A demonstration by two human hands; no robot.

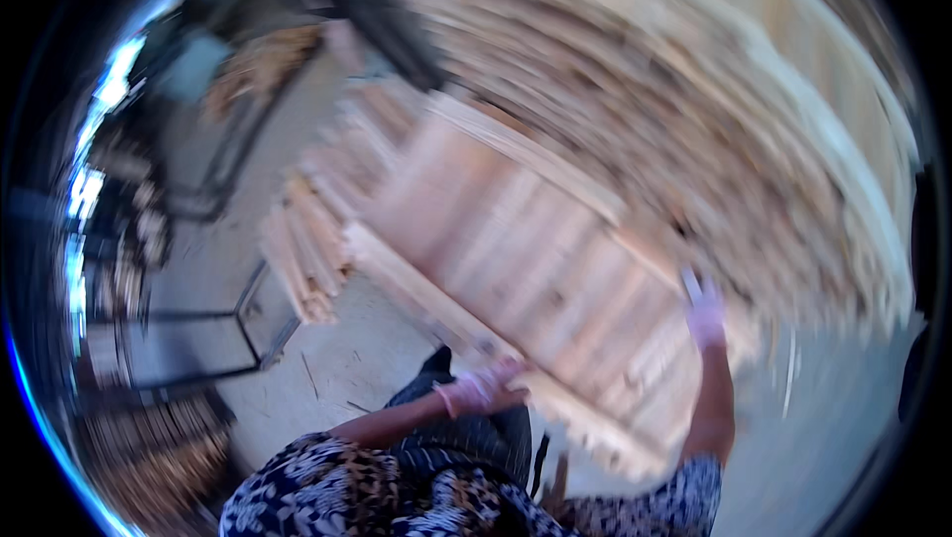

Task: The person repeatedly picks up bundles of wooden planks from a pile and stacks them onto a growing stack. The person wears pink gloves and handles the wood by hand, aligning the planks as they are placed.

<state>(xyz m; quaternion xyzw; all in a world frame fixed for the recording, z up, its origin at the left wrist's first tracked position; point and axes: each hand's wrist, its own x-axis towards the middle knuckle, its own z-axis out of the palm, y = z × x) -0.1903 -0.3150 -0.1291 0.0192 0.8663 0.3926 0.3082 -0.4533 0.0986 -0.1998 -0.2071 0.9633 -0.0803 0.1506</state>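
A row of pale wooden boards (535, 269) lies side by side in front of me, slanting from upper left to lower right. A near wooden strip (426, 289) and a far wooden strip (535, 150) run along its two long edges. My left hand (486, 387), in a pinkish glove, is closed at the near strip's edge, fingers on top. Across the boards, my right hand (706, 319), also gloved, is at the far right edge by the far strip's end. A thin light piece shows at its fingers, too smeared to name.
A tall stack of rough boards (635, 91) rises beyond the far strip. Bundled wooden slats (307, 249) lie at the left end. Metal frames (248, 324) stand on the floor at left, near more stacked wood (159, 448). A dark post (367, 16) slants at the top.
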